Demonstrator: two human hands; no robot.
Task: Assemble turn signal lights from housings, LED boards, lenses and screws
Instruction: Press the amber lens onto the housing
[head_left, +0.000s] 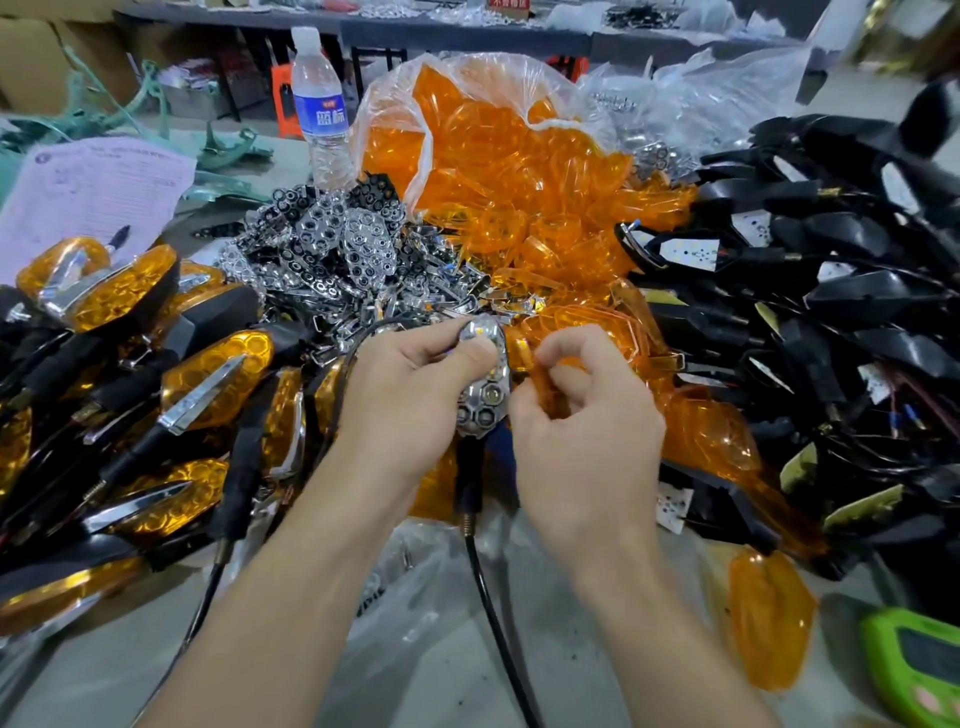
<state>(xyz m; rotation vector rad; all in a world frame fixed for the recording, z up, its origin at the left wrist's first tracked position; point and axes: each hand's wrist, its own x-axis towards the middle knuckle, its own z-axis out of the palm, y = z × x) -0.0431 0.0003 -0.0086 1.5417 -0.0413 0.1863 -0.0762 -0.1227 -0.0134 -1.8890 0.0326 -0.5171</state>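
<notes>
- Housing (483, 410), black with a chrome honeycomb reflector already sitting in its face, is held up over the middle of the tabletop, nearer the near edge than the far one. Its black cable (488, 597) trails down towards that near edge.
- The left hand (405, 410) grips it from the left. The fingers are curled round the back and out of sight, and the thumb (467, 358) presses flat on the upper end of the reflector.
- The right hand (587, 426) sits just beside the housing's right side, fingers curled in. Thumb and forefinger seem to pinch an amber lens (522, 356), most of it hidden behind the fingers (571, 348), so I cannot tell which way it faces.
- My reading is that the lens-fitting step is in hand: the reflector is in, the lens is not yet on, and no screw shows.
- The next move likely calls for the left thumb to slide off the reflector. The lens then has to be turned so its pointed outline matches the housing's rim, laid over it and pressed down evenly.
- Stock rings the work. Finished lights (130, 389) lie along the left edge and bare black housings (831, 312) are heaped along the right edge. Loose reflectors (337, 249) and a bag of amber lenses (493, 156) sit towards the far edge.
</notes>
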